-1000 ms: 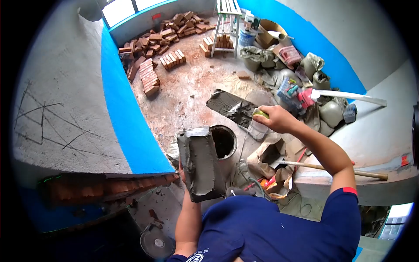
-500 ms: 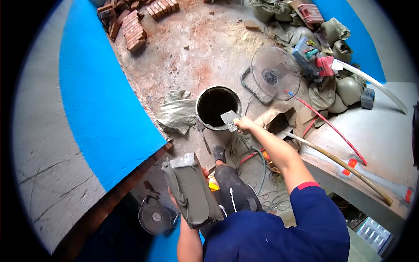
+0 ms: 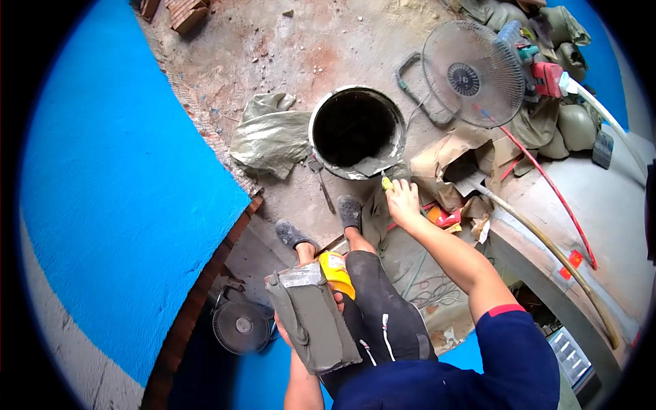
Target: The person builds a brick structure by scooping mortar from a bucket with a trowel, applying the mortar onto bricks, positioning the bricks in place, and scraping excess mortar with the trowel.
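My left hand [image 3: 282,332] grips a brick [image 3: 318,318] from beneath and along its sides. Thick grey mortar covers the brick's upper face, ridged along the left edge. My right hand [image 3: 403,199] is closed around the yellow-green handle of a trowel [image 3: 387,182]. The trowel's blade reaches over the near right rim of a round bucket [image 3: 318,152], where wet grey mortar shows; the blade's outline is hard to separate from it. The bucket's inside is dark.
A crumpled sack [image 3: 270,133] and a thin tool [image 3: 324,188] lie beside the bucket. A standing fan [image 3: 471,65], torn paper bag [image 3: 437,154], long-handled shovel [image 3: 547,225] and red hose [image 3: 553,188] are right. A blue-topped wall [image 3: 130,178] runs left; another fan [image 3: 241,326] is below.
My right hand has drawn back toward me, and the trowel blade has gone from above the bucket to its near rim. The view has tilted closer; the brick stays in my left hand.
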A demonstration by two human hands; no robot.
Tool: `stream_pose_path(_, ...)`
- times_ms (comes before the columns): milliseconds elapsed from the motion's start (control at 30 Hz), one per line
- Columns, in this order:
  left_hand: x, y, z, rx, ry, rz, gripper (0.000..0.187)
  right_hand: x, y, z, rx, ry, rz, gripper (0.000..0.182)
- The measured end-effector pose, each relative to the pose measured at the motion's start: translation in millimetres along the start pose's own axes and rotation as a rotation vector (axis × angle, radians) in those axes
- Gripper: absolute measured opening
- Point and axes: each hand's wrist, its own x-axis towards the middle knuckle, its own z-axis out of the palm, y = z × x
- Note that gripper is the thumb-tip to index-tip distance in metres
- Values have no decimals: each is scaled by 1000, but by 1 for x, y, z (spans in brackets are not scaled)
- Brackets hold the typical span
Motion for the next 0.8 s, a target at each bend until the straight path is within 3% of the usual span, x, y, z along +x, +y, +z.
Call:
stream_pose_path(67, 9, 11, -16, 63, 121, 20, 91, 1, -31, -30, 206, 363, -173, 20)
stream_pose_path(100, 15, 19, -33, 110, 151, -2, 93, 4, -48, -25, 441, 384, -230, 18)
stream_pose_path(133, 21, 27, -49, 134, 168, -15, 93, 1, -65, -5, 588, 302, -234, 18)
stream_pose_path(200, 38, 41, -82, 146, 130, -23, 93, 4, -98, 42, 882, -222, 60, 19)
stream_pose_path(267, 64, 55, -120, 129, 83, -25, 92, 24, -120, 119, 877, -475, 190, 22)
stream_pose_path(300, 75, 60, -141, 168, 172, -49, 84, 31, -132, 165, 799, -419, 209, 26)
stream_pose_path(433, 112, 78, -197, 226, 671, -131, 102, 93, -169, 286, 733, -471, 362, 35)
stream_pose_path(533, 136, 89, -236, 723, 952, -419, 105, 139, -198, 330, 730, -412, 466, 34)
stream_pose_path(633, 129, 99, -255, 385, 806, -278, 105, 154, -212, 367, 651, -396, 573, 34)
stream_pose_path(700, 117, 110, -247, 185, 672, -129, 105, 149, -209, 361, 669, -322, 483, 33)
stream_pose_path(767, 111, 112, -230, 109, 368, -114, 107, 140, -210, 323, 672, -247, 468, 34)
stream_pose_path(800, 108, 113, -223, 69, 219, -113, 109, 131, -205, 297, 774, -325, 532, 35)
